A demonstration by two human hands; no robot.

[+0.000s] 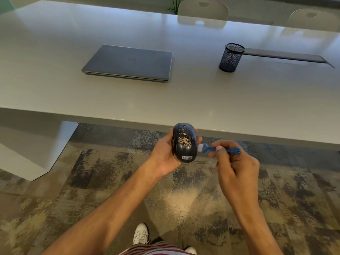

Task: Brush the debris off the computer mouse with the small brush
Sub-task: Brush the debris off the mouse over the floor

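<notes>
Below the table edge, the left hand [163, 155] wraps its fingers around the dusty black plastic computer mouse [184, 142]. Just right, the small blue brush [217, 149] sits pinched in the right hand [233, 162]. A hard sweep could knock the mouse loose.

Both bare forearms reach forward and converge in front of the body. The left hand [166, 153] is turned palm-up and inward, cupping a dark rounded computer mouse [184, 142] speckled with tan crumbs, thumb along its left side and fingertips [199, 139] curling round its right edge. The right hand [233, 166] is half-fisted, back toward the camera, pinching the handle of a small blue plastic brush [219, 149] between thumb and forefinger, its pale bristles just beside the mouse's right flank
</notes>
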